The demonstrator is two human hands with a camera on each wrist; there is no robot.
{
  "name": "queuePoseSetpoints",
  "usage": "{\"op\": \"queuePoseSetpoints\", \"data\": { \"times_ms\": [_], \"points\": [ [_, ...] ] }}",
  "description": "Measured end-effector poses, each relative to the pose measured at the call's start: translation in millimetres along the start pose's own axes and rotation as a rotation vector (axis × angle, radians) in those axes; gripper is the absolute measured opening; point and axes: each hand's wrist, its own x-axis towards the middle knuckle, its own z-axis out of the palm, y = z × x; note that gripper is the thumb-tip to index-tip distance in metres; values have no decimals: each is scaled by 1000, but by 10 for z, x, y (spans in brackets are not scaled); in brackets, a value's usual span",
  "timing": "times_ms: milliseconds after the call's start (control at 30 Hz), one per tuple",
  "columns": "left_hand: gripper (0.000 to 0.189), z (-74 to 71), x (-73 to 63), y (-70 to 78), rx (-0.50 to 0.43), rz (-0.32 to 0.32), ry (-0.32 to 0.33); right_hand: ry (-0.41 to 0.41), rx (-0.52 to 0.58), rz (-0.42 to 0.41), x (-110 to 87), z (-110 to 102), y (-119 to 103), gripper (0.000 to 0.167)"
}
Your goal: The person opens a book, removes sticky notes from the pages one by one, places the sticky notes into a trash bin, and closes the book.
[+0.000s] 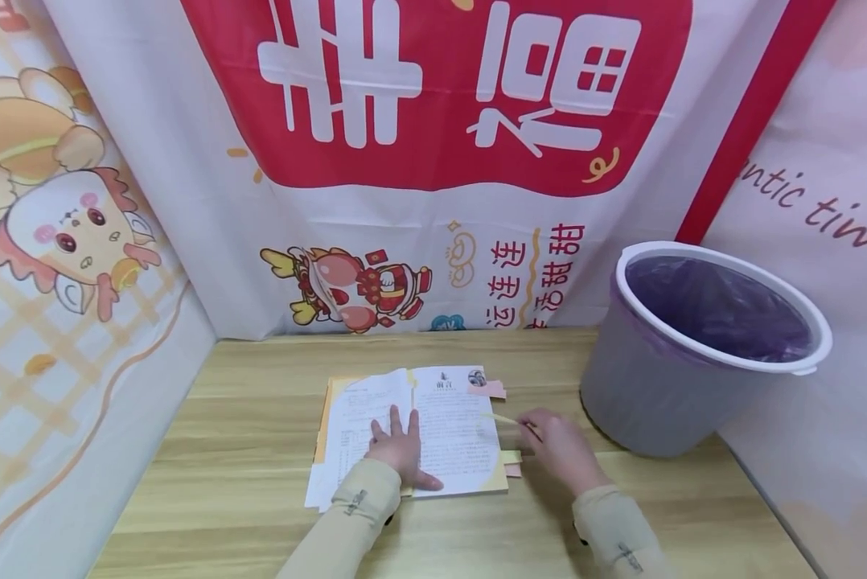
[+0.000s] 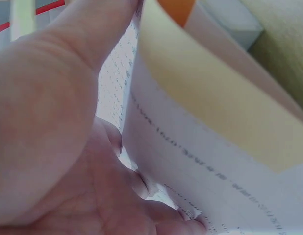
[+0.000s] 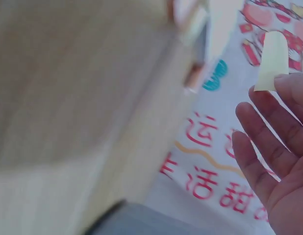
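Observation:
An open book (image 1: 455, 438) lies on the wooden table, its printed pages facing up. My left hand (image 1: 399, 452) rests spread across the middle of it, fingers straight; the left wrist view shows a curved page (image 2: 205, 147) beside the palm. Just off the book's right edge, my right hand (image 1: 555, 442) pinches a pale yellow sticky tab (image 3: 274, 61) between thumb and index finger. In the right wrist view the other fingers stand loosely apart from it. Pink tabs (image 1: 487, 389) and a yellow tab (image 1: 511, 457) stick out from the book's right edge.
A grey waste bin (image 1: 651, 386) with a purple liner stands on the right of the table (image 1: 260, 450). Printed cloth (image 1: 404, 201) hangs behind the table's back edge, with more printed cloth along both sides.

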Motion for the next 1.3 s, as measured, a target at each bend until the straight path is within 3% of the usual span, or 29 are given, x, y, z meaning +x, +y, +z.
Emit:
{"op": "queuePoseSetpoints", "data": {
  "times_ms": [167,367,500,633,800,933,1133,1300],
  "points": [
    [136,14,17,-12,-8,0,-1,257,-11,-183,46,-301,-12,15],
    [134,-16,-14,11,-2,-1,-3,518,36,-385,70,-921,-97,23],
    [133,-42,-46,34,-1,1,4,661,47,-441,73,-1392,-151,20],
    [132,-58,-66,43,2,10,13,762,11,-417,63,-1842,-160,19],
    [131,-58,-69,31,-3,16,14,803,-65,-324,35,-2295,-103,17],
    [131,-53,-71,26,-7,14,5,777,-163,-221,31,-2539,6,19],
    [130,-73,-91,47,-17,4,-5,725,-283,-157,75,-2755,210,22],
    [131,-66,-89,42,-12,1,-5,663,-323,-60,127,-2804,354,24]
  ]
}}
